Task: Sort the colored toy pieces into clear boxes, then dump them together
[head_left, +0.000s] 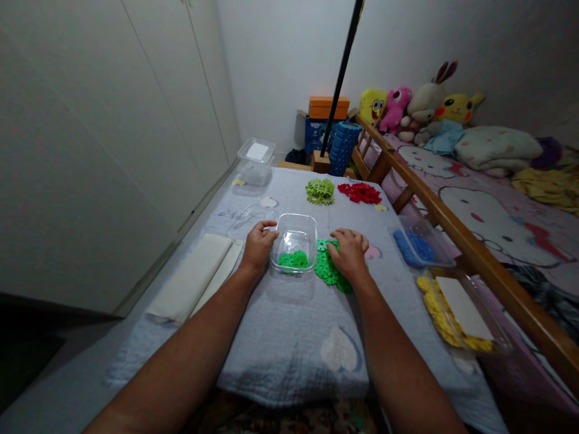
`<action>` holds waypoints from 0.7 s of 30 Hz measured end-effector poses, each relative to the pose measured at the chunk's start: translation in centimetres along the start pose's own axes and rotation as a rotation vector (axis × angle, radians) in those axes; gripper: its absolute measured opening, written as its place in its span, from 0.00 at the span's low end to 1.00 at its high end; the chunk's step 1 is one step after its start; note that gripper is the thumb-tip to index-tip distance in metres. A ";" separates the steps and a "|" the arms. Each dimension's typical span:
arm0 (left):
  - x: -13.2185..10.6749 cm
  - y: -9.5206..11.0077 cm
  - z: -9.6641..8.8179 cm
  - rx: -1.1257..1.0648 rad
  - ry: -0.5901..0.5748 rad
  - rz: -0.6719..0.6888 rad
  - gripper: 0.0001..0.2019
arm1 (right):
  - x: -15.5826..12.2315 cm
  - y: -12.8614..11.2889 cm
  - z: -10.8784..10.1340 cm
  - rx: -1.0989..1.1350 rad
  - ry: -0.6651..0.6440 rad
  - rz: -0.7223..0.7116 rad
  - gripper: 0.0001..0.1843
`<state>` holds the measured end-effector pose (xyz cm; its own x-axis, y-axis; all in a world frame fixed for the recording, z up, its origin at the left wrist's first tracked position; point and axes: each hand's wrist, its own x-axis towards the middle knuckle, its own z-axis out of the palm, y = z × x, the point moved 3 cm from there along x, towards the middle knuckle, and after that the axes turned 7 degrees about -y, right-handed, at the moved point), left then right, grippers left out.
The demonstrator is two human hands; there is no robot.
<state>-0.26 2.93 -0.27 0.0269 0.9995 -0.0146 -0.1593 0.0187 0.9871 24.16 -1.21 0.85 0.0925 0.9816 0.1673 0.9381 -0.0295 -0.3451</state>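
Note:
In front of me stands a clear plastic container (296, 226) with some green snowflake-shaped plastic pieces (294, 260) lying at its near end. My left hand (259, 246) grips the container's left wall with thumb and fingertips. To the container's right, a loose pile of green snowflake pieces (326, 265) lies on the cloth. Over the pile's right side hovers or rests my right hand (349, 250), fingers apart and slightly curved, hiding part of it. I see nothing held in that hand. A clear lid (253, 218) lies flat behind my left hand.
Lime-green pieces (320, 191) and red pieces (362, 193) lie at the far side. A lidded clear box (256, 163) stands far left. At right are a box of blue pieces (414, 247) and one of yellow pieces (436, 310). Folded cream cloth (192, 277) lies left; a wooden bed rail (434, 211) runs alongside.

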 end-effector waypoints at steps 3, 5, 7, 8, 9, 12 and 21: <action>0.1 -0.1 0.0 -0.001 0.006 0.003 0.20 | -0.2 -0.7 0.9 -0.064 -0.053 -0.041 0.17; 0.1 -0.2 0.0 0.002 0.009 0.001 0.20 | -0.3 -1.0 1.4 -0.085 -0.075 -0.069 0.15; 0.1 -0.1 0.0 0.000 0.010 -0.003 0.20 | -0.3 -1.2 1.6 -0.081 -0.068 -0.080 0.11; 0.1 -0.1 0.0 -0.003 0.008 -0.003 0.20 | -0.3 -1.2 1.6 -0.072 -0.058 -0.075 0.10; 0.1 -0.1 0.0 -0.005 0.008 -0.002 0.20 | -0.3 -1.2 1.6 -0.060 -0.049 -0.065 0.08; 0.1 -0.2 -0.1 -0.005 0.006 0.006 0.20 | 0.0 -1.1 1.4 -0.022 -0.051 -0.025 0.06; 0.1 -0.1 -0.1 0.008 0.006 0.011 0.20 | 0.2 -0.7 -0.7 0.374 0.096 0.037 0.04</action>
<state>-0.37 2.99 -0.41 0.0190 0.9998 -0.0047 -0.1515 0.0075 0.9884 23.74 -1.17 1.80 0.1714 0.9585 0.2280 0.7489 0.0236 -0.6623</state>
